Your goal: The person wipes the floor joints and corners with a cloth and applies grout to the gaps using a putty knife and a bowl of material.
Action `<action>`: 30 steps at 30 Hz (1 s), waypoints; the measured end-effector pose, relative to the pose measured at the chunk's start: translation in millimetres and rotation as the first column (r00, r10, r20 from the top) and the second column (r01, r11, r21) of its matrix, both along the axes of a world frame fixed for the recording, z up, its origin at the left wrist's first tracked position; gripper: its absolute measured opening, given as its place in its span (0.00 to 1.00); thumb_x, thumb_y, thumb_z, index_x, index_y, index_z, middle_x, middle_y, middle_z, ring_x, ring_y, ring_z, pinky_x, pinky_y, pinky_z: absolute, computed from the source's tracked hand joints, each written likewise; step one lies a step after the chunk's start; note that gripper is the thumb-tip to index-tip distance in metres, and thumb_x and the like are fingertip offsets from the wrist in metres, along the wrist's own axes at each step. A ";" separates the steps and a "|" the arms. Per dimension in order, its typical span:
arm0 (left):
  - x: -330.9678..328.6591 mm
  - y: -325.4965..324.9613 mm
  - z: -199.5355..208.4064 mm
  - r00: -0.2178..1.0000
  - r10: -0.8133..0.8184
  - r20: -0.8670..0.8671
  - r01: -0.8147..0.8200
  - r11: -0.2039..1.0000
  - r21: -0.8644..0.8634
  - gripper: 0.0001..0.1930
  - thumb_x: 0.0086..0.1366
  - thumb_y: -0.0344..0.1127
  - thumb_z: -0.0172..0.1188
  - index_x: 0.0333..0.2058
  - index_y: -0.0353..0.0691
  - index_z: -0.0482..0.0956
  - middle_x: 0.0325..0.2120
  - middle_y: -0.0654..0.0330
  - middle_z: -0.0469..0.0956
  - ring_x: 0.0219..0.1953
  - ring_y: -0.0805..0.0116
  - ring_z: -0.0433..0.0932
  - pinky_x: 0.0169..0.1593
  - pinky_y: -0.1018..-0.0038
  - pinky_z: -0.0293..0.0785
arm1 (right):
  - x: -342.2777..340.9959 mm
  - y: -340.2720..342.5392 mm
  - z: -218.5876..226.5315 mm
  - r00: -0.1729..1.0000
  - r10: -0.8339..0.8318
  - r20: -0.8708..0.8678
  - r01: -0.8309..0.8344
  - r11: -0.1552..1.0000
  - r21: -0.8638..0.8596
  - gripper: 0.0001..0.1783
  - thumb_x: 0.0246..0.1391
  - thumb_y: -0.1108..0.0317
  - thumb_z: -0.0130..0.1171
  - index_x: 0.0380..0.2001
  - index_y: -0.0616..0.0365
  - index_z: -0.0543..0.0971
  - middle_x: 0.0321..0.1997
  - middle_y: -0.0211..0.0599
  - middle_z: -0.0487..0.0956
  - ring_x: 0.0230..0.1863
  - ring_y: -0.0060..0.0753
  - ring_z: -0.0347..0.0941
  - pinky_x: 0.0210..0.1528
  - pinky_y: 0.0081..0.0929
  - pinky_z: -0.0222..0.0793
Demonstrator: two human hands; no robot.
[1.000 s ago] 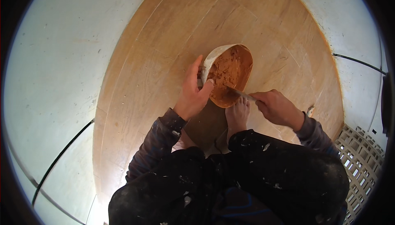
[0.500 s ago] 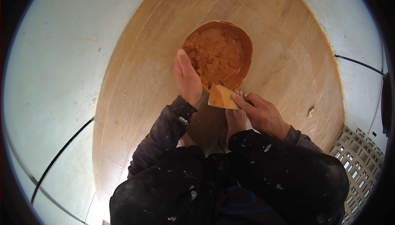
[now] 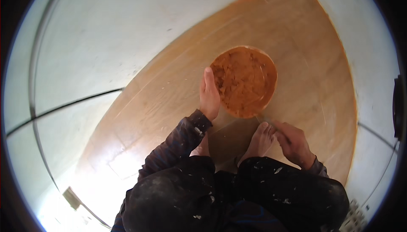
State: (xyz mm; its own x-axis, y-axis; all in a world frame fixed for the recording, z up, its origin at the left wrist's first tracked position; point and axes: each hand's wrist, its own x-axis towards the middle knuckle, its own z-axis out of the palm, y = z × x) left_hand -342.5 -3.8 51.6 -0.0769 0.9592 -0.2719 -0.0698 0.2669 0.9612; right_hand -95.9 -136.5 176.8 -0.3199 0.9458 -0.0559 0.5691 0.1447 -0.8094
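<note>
A round bowl [image 3: 274,88] full of orange-brown paste [image 3: 241,81] rests flat on a wooden board [image 3: 169,100]. My left hand [image 3: 209,94] lies along the bowl's left rim with its fingers straight and together, holding it. My right hand [image 3: 293,143] is lower right of the bowl, beside my bare right foot [image 3: 259,141]. Its fingers are closed on a thin scraper [image 3: 263,120], which shows edge-on and points toward the bowl's lower edge. The blade's face is hidden.
The board lies on a pale tiled floor [image 3: 97,41] with dark joint lines. My bare left foot [image 3: 202,149] and my knees in dark, paint-spattered trousers [image 3: 237,194] fill the lower middle. A white grid-like object [image 3: 355,219] sits at the lower right edge.
The bowl, tilted toward me a second ago, now lies flat on the board. My right hand has drawn the scraper out of the bowl and back beside my foot.
</note>
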 end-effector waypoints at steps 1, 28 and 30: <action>-15.5 -3.1 1.1 0.985 0.034 0.170 -0.017 0.994 -0.104 0.34 0.85 0.57 0.37 0.64 0.28 0.73 0.59 0.54 0.78 0.60 0.66 0.76 0.67 0.69 0.69 | -0.7 14.4 1.3 0.996 -0.082 -0.032 0.073 0.975 -0.208 0.13 0.66 0.76 0.57 0.52 0.61 0.81 0.33 0.40 0.81 0.32 0.40 0.78 0.35 0.32 0.75; -337.4 -460.0 138.3 -0.166 0.864 0.474 -0.985 -0.123 -0.121 0.28 0.82 0.62 0.40 0.57 0.42 0.74 0.49 0.61 0.80 0.51 0.69 0.81 0.53 0.69 0.80 | -611.0 -45.1 127.8 -0.221 0.971 0.091 -0.964 -0.203 -0.173 0.30 0.62 0.79 0.58 0.68 0.64 0.74 0.42 0.38 0.81 0.31 0.23 0.70 0.36 0.24 0.70; -318.7 -451.6 156.7 -0.238 0.920 0.311 -0.970 -0.210 -0.121 0.30 0.82 0.63 0.42 0.58 0.41 0.74 0.51 0.65 0.79 0.53 0.74 0.74 0.57 0.69 0.75 | -612.1 -45.3 155.1 -0.151 0.982 0.110 -0.915 -0.097 -0.393 0.31 0.62 0.78 0.58 0.69 0.63 0.73 0.42 0.35 0.80 0.34 0.23 0.71 0.39 0.23 0.71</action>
